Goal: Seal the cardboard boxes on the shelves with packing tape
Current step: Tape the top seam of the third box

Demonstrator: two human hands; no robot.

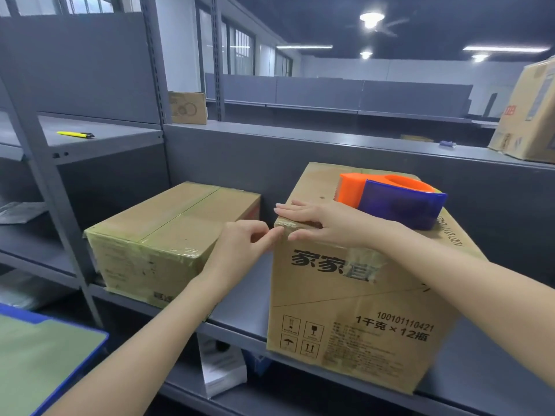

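Smoothing tape (284, 230) onto the printed box (360, 310), right on the shelf (240, 313): right hand (318, 223) flat, left hand (240, 247) fingers (270, 239) curled, pinching the tape. The left box (168, 229) looks sealed; this one seems nearly done.

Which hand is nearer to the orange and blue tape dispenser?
Right. The right hand rests on the box's top edge, just beside the tape dispenser; the left hand touches the box's left corner, farther away.

tape dispenser (396, 199) on right box (354, 295)
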